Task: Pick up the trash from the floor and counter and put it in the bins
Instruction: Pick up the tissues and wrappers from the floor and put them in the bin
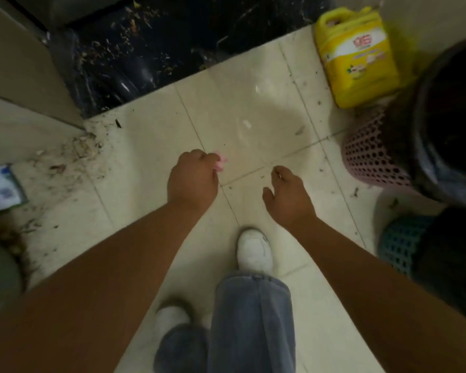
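**Left hand closed on pink scrap above a littered tile floor**

A person stands on a pale tiled floor [253, 103], both bare forearms reaching forward and down. The left hand [193, 179] is curled into a fist around a small pink scrap [220, 162], which pokes out past the knuckles on the far side. The right hand [287, 195] hangs beside it, a little apart, fingers loosely bent and holding nothing that can be seen.

To the right, a pink perforated bin [371, 157] lined with a black bag [452, 117] stands against the wall, and a teal perforated bin [398, 243], also with a dark liner, sits nearer the person. A yellow jug [355, 57] stands just beyond the pink bin.

Loose litter lies across the floor: a small white fragment [246, 124] ahead of the hands, a drift of dry debris [73, 157] to the left near a cabinet corner, and more specks on the black marble sill [145, 49] at the top. A blue-and-white packet [0, 187] lies at the left edge. Two white shoes [254, 251] and grey jeans [253, 319] show below the arms.
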The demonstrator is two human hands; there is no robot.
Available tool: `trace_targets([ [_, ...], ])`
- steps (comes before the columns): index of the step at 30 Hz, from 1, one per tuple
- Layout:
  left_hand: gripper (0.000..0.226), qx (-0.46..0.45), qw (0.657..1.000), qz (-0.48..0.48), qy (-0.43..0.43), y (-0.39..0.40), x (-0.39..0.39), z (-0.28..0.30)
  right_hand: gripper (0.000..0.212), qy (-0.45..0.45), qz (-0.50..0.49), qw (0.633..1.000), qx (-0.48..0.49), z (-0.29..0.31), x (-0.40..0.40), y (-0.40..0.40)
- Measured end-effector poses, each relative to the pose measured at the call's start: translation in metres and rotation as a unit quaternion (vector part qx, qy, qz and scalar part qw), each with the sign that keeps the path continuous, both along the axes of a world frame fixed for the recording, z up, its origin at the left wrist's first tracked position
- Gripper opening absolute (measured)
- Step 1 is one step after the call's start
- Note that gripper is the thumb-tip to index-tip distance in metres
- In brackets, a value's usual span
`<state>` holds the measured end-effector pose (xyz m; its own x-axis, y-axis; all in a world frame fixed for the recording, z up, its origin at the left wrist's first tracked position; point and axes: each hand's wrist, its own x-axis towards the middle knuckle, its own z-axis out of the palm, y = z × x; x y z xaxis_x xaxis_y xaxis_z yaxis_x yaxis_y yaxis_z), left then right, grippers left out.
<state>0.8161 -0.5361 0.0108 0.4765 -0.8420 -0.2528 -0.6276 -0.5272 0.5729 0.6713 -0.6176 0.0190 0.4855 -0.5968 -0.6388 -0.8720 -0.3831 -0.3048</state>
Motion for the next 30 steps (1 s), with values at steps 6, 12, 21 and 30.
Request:
trace_targets([
  [6, 0.036, 0.027, 0.975, -0.214, -0.051, -0.021, -0.084, 0.149, 0.047, -0.039, -0.130, 0.991, 0.008, 0.158, -0.103, 0.021],
  [12, 0.026, -0.036, 0.974, -0.225, 0.007, -0.105, -0.185, 0.274, 0.027, -0.087, -0.328, 0.933, -0.119, 0.303, -0.257, -0.001],
  [21, 0.029, 0.085, 0.950, -0.293, 0.072, -0.161, -0.405, 0.286, 0.036, 0.096, -0.511, 0.853, -0.040, 0.329, -0.445, -0.035],
  [30, 0.029, 0.218, 0.939, -0.263, 0.033, -0.156, -0.470, 0.208, 0.028, 0.199, -0.573, 0.795, 0.025, 0.268, -0.511, -0.059],
])
